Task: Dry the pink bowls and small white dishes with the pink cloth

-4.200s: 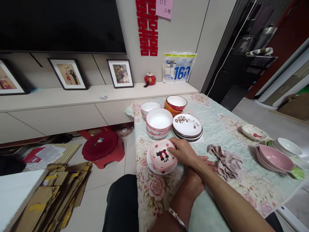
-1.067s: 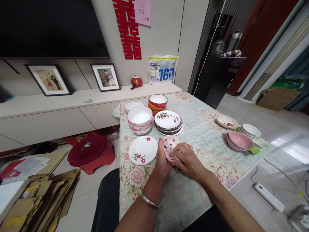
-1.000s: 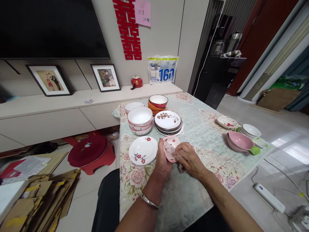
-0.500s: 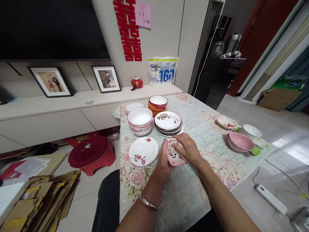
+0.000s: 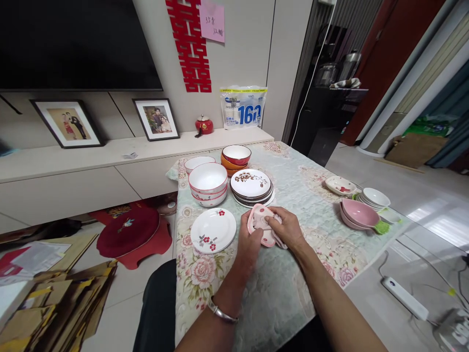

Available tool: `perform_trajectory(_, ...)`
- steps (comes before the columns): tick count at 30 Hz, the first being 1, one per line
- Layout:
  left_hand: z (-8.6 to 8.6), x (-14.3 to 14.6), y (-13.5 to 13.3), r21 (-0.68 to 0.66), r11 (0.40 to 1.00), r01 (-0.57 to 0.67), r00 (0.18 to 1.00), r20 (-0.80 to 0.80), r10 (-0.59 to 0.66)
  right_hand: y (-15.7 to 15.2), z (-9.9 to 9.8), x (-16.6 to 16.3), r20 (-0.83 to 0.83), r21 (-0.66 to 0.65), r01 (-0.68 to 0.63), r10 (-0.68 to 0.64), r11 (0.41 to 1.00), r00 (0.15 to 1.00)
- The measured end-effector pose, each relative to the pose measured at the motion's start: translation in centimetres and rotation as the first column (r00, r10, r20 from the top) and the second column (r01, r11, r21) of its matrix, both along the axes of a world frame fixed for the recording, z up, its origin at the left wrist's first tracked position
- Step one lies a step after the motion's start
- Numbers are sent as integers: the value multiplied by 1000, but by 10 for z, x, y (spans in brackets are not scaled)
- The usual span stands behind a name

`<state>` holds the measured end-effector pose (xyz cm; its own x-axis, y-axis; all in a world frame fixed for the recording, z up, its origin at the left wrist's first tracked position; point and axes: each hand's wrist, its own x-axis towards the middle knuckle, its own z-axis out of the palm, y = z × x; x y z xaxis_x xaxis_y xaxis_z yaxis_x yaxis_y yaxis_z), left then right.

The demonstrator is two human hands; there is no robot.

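Note:
My left hand [image 5: 249,244] is closed round the edge of a small pink-rimmed dish [image 5: 268,240] with a spotted inside, held tilted over the near part of the table. Bunched in my right hand [image 5: 292,231] is a pale pink cloth [image 5: 280,239], pressed against the dish's inside and right edge. Part of the dish is hidden by fingers and cloth. To the left lies a white plate [image 5: 208,227] with red flowers. Just beyond the hands is a stack of brown-flowered plates [image 5: 249,182].
White bowls with red rims [image 5: 208,178] and orange and red bowls [image 5: 236,155] stand at the back left. Pink leaf-shaped dishes [image 5: 359,212], small white bowls [image 5: 376,196] and an oval dish [image 5: 340,185] sit near the right edge. A red stool [image 5: 132,234] stands left of the table.
The dish has been turned and tilted in my hands, so its CAT lettering no longer shows. My right hand has shifted the cloth along it. The view has moved slightly.

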<state>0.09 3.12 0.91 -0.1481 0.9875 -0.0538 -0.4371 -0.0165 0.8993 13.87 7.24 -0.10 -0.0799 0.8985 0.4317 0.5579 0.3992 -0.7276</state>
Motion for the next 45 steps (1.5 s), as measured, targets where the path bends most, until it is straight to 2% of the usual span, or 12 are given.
perform_trajectory(4,4,-11,1,-48,991,126,990,-63,-129,-4,5,3,105,100,-15,4,995,995)
perform_trajectory(8,6,-16,0,-82,947,310,950,-24,-313,-5,5,5,31,63,-48,46,997,998)
perform_trajectory(15,-2,2,-4,-65,992,111,994,21,-110,-3,3,5,-193,-202,103,-143,974,971)
perform_trajectory(18,-3,0,-1,-88,996,7,997,-72,-13,-9,12,4,-247,-248,-90,27,965,969)
perform_trajectory(20,-2,-6,1,-92,994,-52,990,-134,39,-12,18,3,-305,-276,-259,171,926,937)
perform_trajectory(22,2,-11,2,-102,991,-82,987,-146,67,-14,20,2,-354,-313,-337,220,888,909)
perform_trajectory(27,15,-14,-2,-23,1000,-6,988,-152,2,-7,9,4,-317,-323,-141,33,936,948)
perform_trajectory(31,18,-17,-2,-192,969,153,929,-306,-207,-5,3,5,-295,-262,-83,2,962,955)
perform_trajectory(33,15,-18,-1,-207,962,179,907,-345,-243,-6,4,4,-300,-280,-70,-18,958,954)
perform_trajectory(39,0,0,-2,25,999,-24,911,-411,32,-3,4,-1,-379,-463,16,-215,886,900)
perform_trajectory(42,-1,5,-4,47,997,-58,915,-398,72,-4,4,-2,-367,-461,2,-193,887,910)
perform_trajectory(45,4,0,-4,78,997,-22,906,-419,53,-7,5,-4,-261,-375,13,-119,927,958)
